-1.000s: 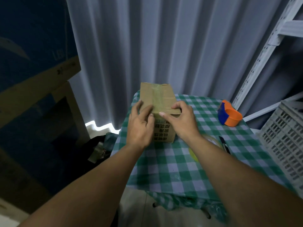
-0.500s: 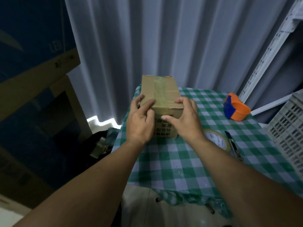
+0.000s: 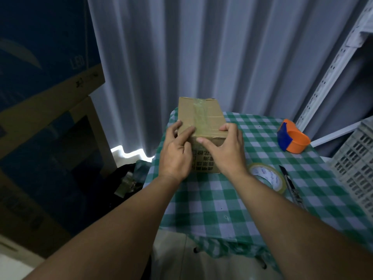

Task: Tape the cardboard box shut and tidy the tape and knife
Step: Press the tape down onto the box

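Note:
A small brown cardboard box (image 3: 199, 118) stands at the table's far left, flaps down, with a strip of clear tape along its top. My left hand (image 3: 175, 152) rests on the box's near left corner, fingers flat on the top. My right hand (image 3: 224, 150) grips the near right edge, thumb on the front face. A roll of clear tape (image 3: 268, 176) lies flat just right of my right wrist. A dark utility knife (image 3: 290, 184) lies beside the roll.
An orange and blue tape dispenser (image 3: 292, 138) sits at the table's far right. The green checked tablecloth (image 3: 212, 209) covers the small table. A white plastic crate (image 3: 355, 164) stands at the right. Large cardboard boxes (image 3: 40, 118) lean on the left.
The box and both hands stay together on the table. My right thumb has slid along the front face, and my left fingers have shifted on the top edge. The camera has tilted slightly.

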